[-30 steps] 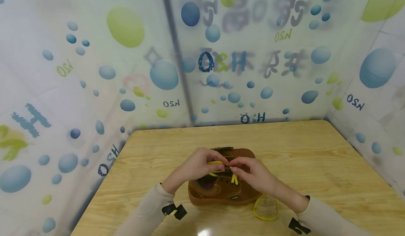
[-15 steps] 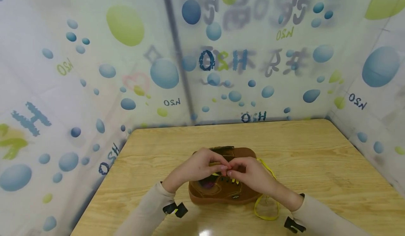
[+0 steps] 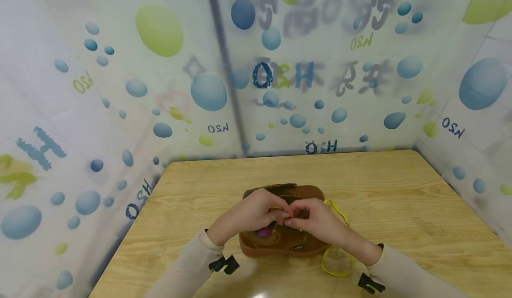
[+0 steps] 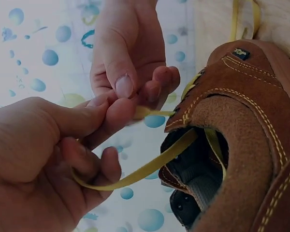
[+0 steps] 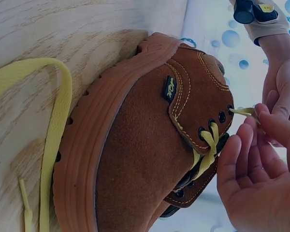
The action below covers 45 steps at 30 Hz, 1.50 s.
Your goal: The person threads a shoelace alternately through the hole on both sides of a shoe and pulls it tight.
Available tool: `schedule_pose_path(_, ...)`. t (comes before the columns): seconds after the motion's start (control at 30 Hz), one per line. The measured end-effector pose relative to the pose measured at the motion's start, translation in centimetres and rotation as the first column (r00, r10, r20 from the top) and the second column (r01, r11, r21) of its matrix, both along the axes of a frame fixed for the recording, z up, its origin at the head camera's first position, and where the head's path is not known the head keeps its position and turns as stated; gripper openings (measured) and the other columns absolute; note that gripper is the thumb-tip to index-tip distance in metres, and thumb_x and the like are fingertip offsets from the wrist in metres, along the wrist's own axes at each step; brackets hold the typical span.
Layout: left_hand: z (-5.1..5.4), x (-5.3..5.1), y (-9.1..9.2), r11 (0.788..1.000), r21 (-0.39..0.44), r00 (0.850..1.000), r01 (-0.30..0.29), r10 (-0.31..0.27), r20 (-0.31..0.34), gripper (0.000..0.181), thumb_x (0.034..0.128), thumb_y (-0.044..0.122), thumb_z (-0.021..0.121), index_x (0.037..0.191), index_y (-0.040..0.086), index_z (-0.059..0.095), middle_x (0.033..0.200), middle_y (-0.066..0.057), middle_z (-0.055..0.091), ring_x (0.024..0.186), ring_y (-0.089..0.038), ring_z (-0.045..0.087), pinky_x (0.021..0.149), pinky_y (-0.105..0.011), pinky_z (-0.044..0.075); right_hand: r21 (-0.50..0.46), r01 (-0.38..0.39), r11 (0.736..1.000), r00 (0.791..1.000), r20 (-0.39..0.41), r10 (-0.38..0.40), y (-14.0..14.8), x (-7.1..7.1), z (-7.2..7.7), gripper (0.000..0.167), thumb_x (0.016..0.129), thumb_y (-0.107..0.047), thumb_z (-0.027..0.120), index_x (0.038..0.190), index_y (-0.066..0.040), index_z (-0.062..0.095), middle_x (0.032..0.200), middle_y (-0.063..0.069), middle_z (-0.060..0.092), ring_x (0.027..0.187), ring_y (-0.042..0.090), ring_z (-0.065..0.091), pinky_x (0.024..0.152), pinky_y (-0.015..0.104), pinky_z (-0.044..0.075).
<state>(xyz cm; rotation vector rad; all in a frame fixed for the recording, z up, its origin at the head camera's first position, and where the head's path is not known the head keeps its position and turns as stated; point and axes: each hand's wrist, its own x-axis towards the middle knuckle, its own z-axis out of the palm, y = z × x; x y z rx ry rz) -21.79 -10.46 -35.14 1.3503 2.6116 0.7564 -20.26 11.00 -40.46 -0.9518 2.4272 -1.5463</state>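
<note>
A brown suede shoe with yellow stitching lies on the table under both hands. Its yellow shoelace runs out of the shoe opening to my left hand, and a short stretch of it passes through the top eyelet. My left thumb and index finger pinch the lace beside that eyelet. Fingertip to fingertip with it, my right hand also pinches the lace there, its other fingers bent. The exact lace end is hidden between the fingers. Lower eyelets carry crossed lace.
A long loop of loose lace trails on the wooden table to the right of the shoe. A patterned cloth hangs around the table's back and sides. Dark straps sit at the wrists.
Both hands have drawn closer together over the shoe, fingertips now meeting. The yellow lace that showed between them is mostly covered. The shoe stays in place.
</note>
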Motion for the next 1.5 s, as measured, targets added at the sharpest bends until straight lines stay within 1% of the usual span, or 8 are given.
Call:
schedule_pose_path(0.23, -0.3, -0.1, 0.1, 0.999, 0.008, 0.999, 0.032, -0.032, -0.022, 0.017, 0.0969, 0.015, 0.063, 0.109, 0.016, 0.075, 0.088, 0.004, 0.075, 0.072, -0.01, 0.067, 0.068, -0.011, 0.049, -0.03, 0.008, 1.0, 1.0, -0.02, -0.009, 0.0, 0.1, -0.3, 0.005, 0.095, -0.022, 0.067, 0.093, -0.019, 0.071, 0.088, 0.001, 0.07, 0.069, 0.006, 0.057, 0.063, 0.024, 0.051)
schedule_pose_path(0.5, -0.3, 0.4, 0.0, 0.999, 0.045, 0.961, 0.018, -0.005, -0.276, 0.021, 0.0922, 0.021, 0.071, 0.113, 0.018, 0.071, 0.101, 0.003, 0.066, 0.092, -0.011, 0.058, 0.079, -0.018, 0.05, -0.038, 0.084, 0.996, 0.996, -0.039, -0.085, 0.3, 0.1, -1.1, 0.007, 0.091, -0.008, 0.067, 0.091, -0.014, 0.066, 0.086, 0.004, 0.068, 0.07, 0.004, 0.061, 0.062, 0.025, 0.053)
schedule_pose_path(0.7, -0.1, 1.6, -0.4, 0.987, -0.146, 0.979, 0.063, -0.089, -0.181, 0.01, 0.094, 0.024, 0.069, 0.1, 0.024, 0.076, 0.084, 0.014, 0.07, 0.066, 0.008, 0.052, 0.063, -0.006, 0.042, -0.069, 0.121, 0.99, 0.991, -0.041, -0.124, 0.2, 0.4, -1.2, 0.012, 0.088, -0.003, 0.067, 0.093, -0.013, 0.066, 0.088, 0.005, 0.068, 0.072, 0.005, 0.063, 0.064, 0.025, 0.055)
schedule_pose_path(0.8, -0.4, 1.9, -0.3, 0.963, -0.268, 0.972, -0.011, -0.053, -0.23, 0.012, 0.095, 0.025, 0.067, 0.088, 0.023, 0.077, 0.073, 0.012, 0.07, 0.055, 0.009, 0.044, 0.054, -0.008, 0.035, -0.084, 0.151, 0.985, 0.987, -0.041, -0.155, 0.0, 0.5, -1.3, 0.013, 0.086, -0.002, 0.069, 0.093, -0.013, 0.065, 0.089, 0.004, 0.067, 0.074, 0.005, 0.064, 0.065, 0.024, 0.055)
schedule_pose_path(0.97, -1.0, 1.6, 0.1, 0.932, -0.278, 0.917, -0.234, 0.117, -0.381, 0.016, 0.0944, 0.024, 0.067, 0.079, 0.023, 0.071, 0.063, 0.011, 0.062, 0.051, 0.001, 0.044, 0.051, -0.015, 0.036, -0.095, 0.169, 0.981, 0.983, -0.054, -0.174, -0.2, 0.7, -1.4, 0.014, 0.086, -0.002, 0.069, 0.092, -0.013, 0.064, 0.09, 0.005, 0.067, 0.076, 0.005, 0.066, 0.066, 0.024, 0.056)
schedule_pose_path(1.23, -2.1, 0.1, -0.5, 0.981, -0.171, 0.995, -0.095, 0.091, -0.03, 0.014, 0.0985, 0.015, 0.061, 0.095, 0.013, 0.074, 0.075, 0.003, 0.069, 0.056, 0.003, 0.048, 0.058, -0.012, 0.042, -0.076, 0.141, 0.987, 0.977, -0.151, -0.151, -0.4, 1.3, -1.6, 0.024, 0.084, 0.006, 0.067, 0.089, -0.016, 0.061, 0.087, -0.002, 0.066, 0.075, 0.004, 0.065, 0.065, 0.024, 0.056)
schedule_pose_path(1.33, -2.5, -0.5, -0.9, 0.993, -0.116, 0.99, -0.023, 0.039, 0.138, 0.02, 0.1014, 0.006, 0.053, 0.107, 0.008, 0.072, 0.078, -0.004, 0.07, 0.057, 0.001, 0.054, 0.059, -0.013, 0.047, -0.062, 0.13, 0.99, 0.966, -0.219, -0.14, -0.4, 1.3, -1.8, 0.029, 0.081, 0.008, 0.069, 0.088, -0.018, 0.06, 0.086, -0.005, 0.065, 0.074, 0.0, 0.062, 0.064, 0.023, 0.055)
schedule_pose_path(1.5, -3.1, -1.4, -1.2, 0.997, -0.069, 0.947, 0.033, -0.009, 0.321, 0.029, 0.1002, -0.002, 0.047, 0.117, 0.008, 0.069, 0.077, -0.007, 0.066, 0.056, -0.004, 0.06, 0.058, -0.017, 0.053, 0.005, 0.108, 0.994, 0.93, -0.354, -0.099, -0.5, 1.3, -2.4, 0.034, 0.077, 0.009, 0.072, 0.087, -0.02, 0.059, 0.083, -0.006, 0.064, 0.071, 0.0, 0.057, 0.062, 0.021, 0.051)
